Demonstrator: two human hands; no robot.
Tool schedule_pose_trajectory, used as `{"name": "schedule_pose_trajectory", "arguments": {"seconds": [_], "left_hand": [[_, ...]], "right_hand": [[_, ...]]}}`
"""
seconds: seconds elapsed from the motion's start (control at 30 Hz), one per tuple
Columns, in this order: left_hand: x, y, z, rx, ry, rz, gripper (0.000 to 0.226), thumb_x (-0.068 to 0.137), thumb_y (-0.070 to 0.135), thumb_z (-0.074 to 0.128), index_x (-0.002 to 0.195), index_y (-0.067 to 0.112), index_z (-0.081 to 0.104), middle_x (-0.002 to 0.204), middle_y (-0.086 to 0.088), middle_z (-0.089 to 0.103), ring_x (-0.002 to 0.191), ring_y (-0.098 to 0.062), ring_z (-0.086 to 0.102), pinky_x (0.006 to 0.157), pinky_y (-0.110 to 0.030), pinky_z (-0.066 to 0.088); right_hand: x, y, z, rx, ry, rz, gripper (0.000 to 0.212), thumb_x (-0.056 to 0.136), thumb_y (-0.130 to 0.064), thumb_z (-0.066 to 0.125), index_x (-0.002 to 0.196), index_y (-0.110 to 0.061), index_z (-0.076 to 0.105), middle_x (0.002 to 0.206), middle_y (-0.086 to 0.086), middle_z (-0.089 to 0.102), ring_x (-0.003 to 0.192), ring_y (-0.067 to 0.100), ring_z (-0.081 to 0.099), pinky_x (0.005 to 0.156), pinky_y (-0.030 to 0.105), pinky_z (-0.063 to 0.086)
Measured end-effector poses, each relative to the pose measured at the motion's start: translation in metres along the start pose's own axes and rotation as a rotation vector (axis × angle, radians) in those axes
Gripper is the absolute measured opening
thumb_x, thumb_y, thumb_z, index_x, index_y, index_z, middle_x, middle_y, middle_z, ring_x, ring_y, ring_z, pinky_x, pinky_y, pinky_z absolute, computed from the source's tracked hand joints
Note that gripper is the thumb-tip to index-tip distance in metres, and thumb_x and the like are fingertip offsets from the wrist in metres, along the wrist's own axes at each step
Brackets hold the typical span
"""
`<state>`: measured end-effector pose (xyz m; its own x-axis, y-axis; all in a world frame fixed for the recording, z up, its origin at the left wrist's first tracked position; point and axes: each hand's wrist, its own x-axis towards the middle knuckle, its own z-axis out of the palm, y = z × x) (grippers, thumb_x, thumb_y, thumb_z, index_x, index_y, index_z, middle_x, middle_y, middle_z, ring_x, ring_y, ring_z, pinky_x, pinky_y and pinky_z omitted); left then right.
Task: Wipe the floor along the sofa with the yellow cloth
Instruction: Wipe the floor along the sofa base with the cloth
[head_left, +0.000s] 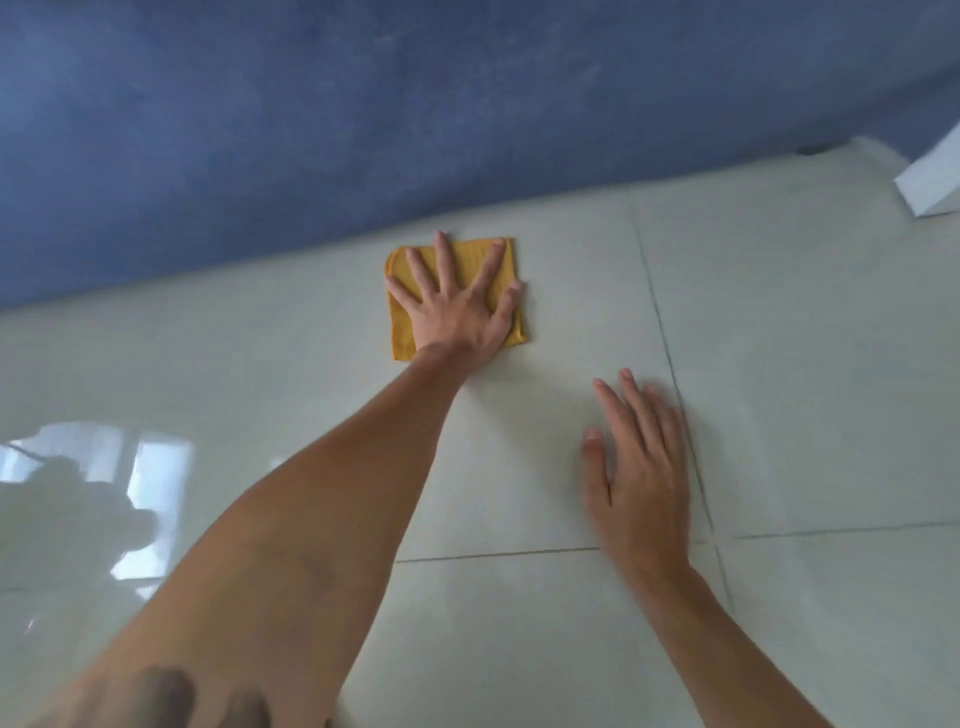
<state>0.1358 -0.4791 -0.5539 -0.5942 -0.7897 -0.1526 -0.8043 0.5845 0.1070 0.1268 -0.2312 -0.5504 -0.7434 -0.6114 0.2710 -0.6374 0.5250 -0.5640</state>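
Note:
A folded yellow cloth (401, 335) lies flat on the pale glossy tiled floor (810, 374), close to the bottom edge of the blue sofa (363, 130). My left hand (457, 306) presses palm-down on the cloth with its fingers spread, the fingertips reaching the cloth's far edge by the sofa. My right hand (641, 467) rests flat on a bare tile to the right and nearer to me, slightly blurred, with nothing in it.
A white block-shaped object (930, 182) stands on the floor at the far right beside the sofa's end. Dark grout lines cross the tiles near my right hand. Window light reflects off the floor at the left.

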Motion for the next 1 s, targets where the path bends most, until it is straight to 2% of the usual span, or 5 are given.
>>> {"name": "schedule_pose_trajectory", "arguments": {"seconds": [0.3, 0.47, 0.67, 0.83, 1.0], "left_hand": [[-0.011, 0.235, 0.029, 0.070, -0.022, 0.372, 0.069, 0.085, 0.076, 0.001, 0.151, 0.054, -0.001, 0.166, -0.012, -0.010, 0.147, -0.050, -0.010, 0.107, -0.076, -0.007], [-0.067, 0.310, 0.050, 0.086, -0.034, 0.587, 0.067, 0.087, 0.075, 0.003, 0.151, 0.055, 0.006, 0.167, -0.012, -0.004, 0.148, -0.050, -0.008, 0.107, -0.075, -0.006], [-0.157, 0.274, 0.065, 0.062, 0.004, 0.792, 0.062, 0.092, 0.073, 0.019, 0.151, 0.055, 0.014, 0.167, -0.013, 0.006, 0.148, -0.051, 0.004, 0.110, -0.075, 0.002], [-0.214, 0.185, 0.063, 0.066, 0.010, 0.623, 0.064, 0.092, 0.072, 0.025, 0.152, 0.054, 0.011, 0.167, -0.015, 0.005, 0.149, -0.050, 0.005, 0.112, -0.073, 0.006], [-0.245, 0.145, 0.042, 0.081, -0.143, 0.504, 0.065, 0.090, 0.075, 0.012, 0.151, 0.055, -0.001, 0.166, -0.011, -0.010, 0.150, -0.045, -0.007, 0.114, -0.070, -0.003]], "right_hand": [[0.045, 0.197, -0.130, -0.385, 0.105, 0.624, 0.050, 0.099, -0.022, 0.043, 0.149, -0.014, 0.041, 0.161, 0.011, 0.032, 0.151, 0.034, 0.021, 0.123, 0.055, 0.012], [0.054, 0.234, -0.159, -0.372, 0.117, 0.662, 0.046, 0.102, -0.031, 0.035, 0.140, -0.013, 0.054, 0.153, 0.009, 0.047, 0.142, 0.030, 0.038, 0.119, 0.042, 0.026], [0.058, 0.222, -0.160, -0.253, -0.006, 0.734, 0.049, 0.103, -0.032, 0.032, 0.144, -0.012, 0.047, 0.157, 0.012, 0.039, 0.149, 0.028, 0.027, 0.124, 0.045, 0.016], [0.026, 0.172, -0.141, -0.232, -0.102, 0.607, 0.048, 0.101, -0.035, 0.040, 0.144, -0.014, 0.048, 0.156, 0.011, 0.042, 0.146, 0.033, 0.030, 0.123, 0.050, 0.017], [-0.010, 0.132, -0.131, -0.291, -0.304, 0.387, 0.048, 0.099, -0.035, 0.043, 0.143, -0.016, 0.048, 0.155, 0.009, 0.042, 0.145, 0.031, 0.032, 0.122, 0.048, 0.021]]}}
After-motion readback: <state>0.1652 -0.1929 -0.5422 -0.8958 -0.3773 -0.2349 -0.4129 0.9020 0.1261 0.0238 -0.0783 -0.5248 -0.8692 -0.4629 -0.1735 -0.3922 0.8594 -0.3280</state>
